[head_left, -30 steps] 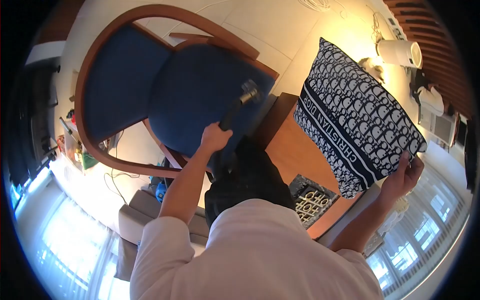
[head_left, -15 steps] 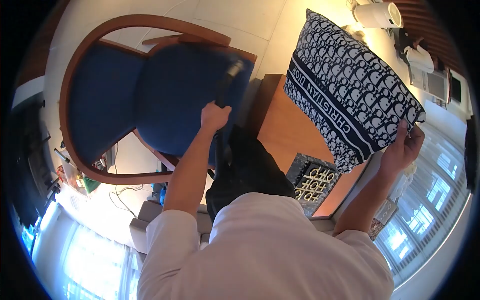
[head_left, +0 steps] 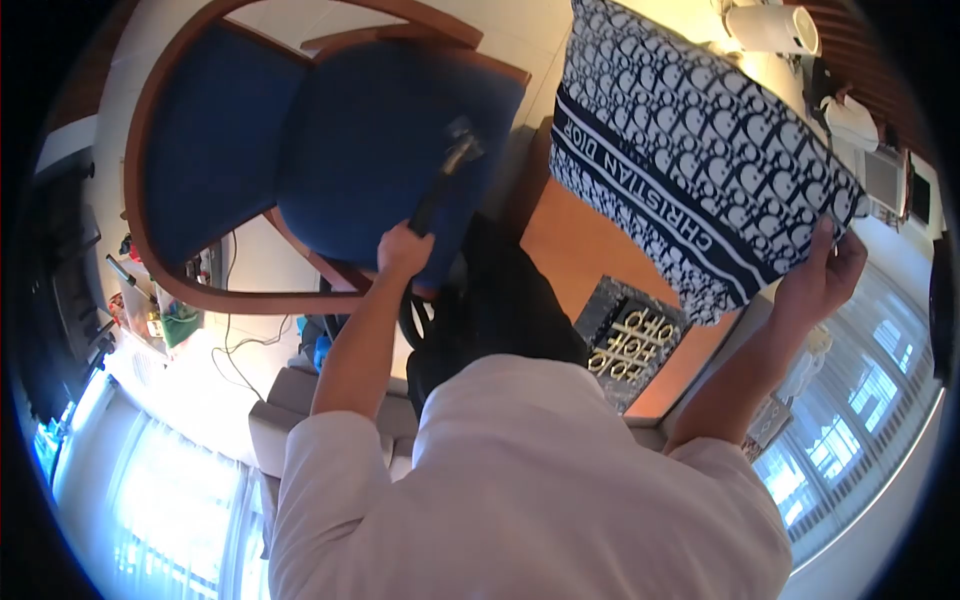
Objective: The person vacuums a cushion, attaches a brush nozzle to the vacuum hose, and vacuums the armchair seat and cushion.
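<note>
My left hand (head_left: 405, 250) is closed around the dark handle of a vacuum cleaner wand (head_left: 430, 208). Its metallic, slightly blurred tip (head_left: 463, 148) lies over the blue seat (head_left: 350, 160) of a wooden armchair; I cannot tell whether it touches the fabric. Pinched by one corner in my right hand (head_left: 820, 275) is a navy and white patterned cushion (head_left: 690, 150) with "CHRISTIAN DIOR" lettering on a dark band. The cushion hangs tilted over a brown wooden table (head_left: 575, 235) and hides part of it.
A tic-tac-toe board (head_left: 635, 335) lies on the table. Behind the cushion stands a white cylindrical object (head_left: 772, 30). Dark cables (head_left: 235, 350) run over the floor at left, near a bin of mixed items (head_left: 165, 320). A grey sofa (head_left: 285, 405) is close to my left side.
The wand tip has shifted slightly on the seat, and my left hand has moved down and left. The cushion, still held by my right hand, appears larger and more to the left.
</note>
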Motion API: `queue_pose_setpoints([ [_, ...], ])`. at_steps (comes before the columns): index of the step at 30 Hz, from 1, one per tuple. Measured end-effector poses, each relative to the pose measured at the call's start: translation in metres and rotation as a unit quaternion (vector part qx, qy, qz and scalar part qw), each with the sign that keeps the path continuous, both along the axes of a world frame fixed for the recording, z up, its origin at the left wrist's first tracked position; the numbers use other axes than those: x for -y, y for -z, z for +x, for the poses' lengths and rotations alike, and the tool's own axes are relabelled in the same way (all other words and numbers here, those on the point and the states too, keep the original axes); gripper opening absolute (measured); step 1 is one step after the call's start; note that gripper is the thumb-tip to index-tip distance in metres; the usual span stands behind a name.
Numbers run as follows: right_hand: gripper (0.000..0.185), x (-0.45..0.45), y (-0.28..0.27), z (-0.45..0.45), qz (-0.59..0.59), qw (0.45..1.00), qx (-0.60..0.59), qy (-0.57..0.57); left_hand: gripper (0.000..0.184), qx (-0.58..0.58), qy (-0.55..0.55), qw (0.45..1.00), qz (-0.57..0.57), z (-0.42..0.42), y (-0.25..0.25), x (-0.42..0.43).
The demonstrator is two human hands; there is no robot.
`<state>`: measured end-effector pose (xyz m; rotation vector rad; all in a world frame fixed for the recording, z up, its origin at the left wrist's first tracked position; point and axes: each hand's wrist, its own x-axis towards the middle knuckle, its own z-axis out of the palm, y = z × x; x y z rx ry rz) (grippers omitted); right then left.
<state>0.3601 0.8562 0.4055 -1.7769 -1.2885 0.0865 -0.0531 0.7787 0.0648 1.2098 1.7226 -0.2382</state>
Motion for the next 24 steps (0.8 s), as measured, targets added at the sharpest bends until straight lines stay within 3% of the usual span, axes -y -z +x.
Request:
queue_pose_setpoints([
  [3,0.016,0.000,-0.002,-0.004,0.015,1.000,-0.019,-0.007,0.045,-0.012,-0.006,1.000,0.012,-0.061,0.002,0.108],
  [4,0.017,0.001,0.000,0.001,0.024,0.999,-0.029,-0.021,0.041,-0.046,-0.033,0.997,-0.055,-0.077,-0.014,0.140],
  [6,0.020,0.002,0.000,0.000,0.035,0.997,-0.056,-0.036,0.037,-0.044,-0.051,0.998,-0.015,-0.097,-0.035,0.197],
  [9,0.021,0.000,-0.006,-0.016,0.048,0.993,-0.084,-0.069,0.036,-0.077,-0.002,0.995,-0.059,-0.096,-0.084,0.196],
  [12,0.019,0.000,-0.002,-0.014,0.037,0.998,-0.049,-0.010,0.037,-0.052,-0.001,0.998,-0.029,-0.087,-0.101,0.142],
  [14,0.018,0.002,-0.001,-0.004,0.011,0.999,-0.017,0.034,0.039,0.032,0.020,0.999,0.031,-0.066,-0.068,0.086],
  [17,0.019,0.000,0.001,0.000,0.034,0.998,-0.052,0.005,0.055,0.002,0.080,0.996,0.039,0.000,-0.045,-0.027],
  [20,0.019,-0.003,0.001,-0.010,0.045,0.997,-0.067,0.004,0.051,-0.009,0.126,0.986,0.110,0.049,0.009,-0.103],
  [22,0.019,-0.002,-0.002,-0.010,0.039,0.997,-0.065,0.000,0.052,0.014,0.083,0.994,0.066,0.075,0.005,-0.136],
  [24,0.020,-0.003,-0.008,-0.015,0.028,0.998,-0.058,0.007,0.053,0.010,0.114,0.992,0.044,0.079,0.004,-0.139],
])
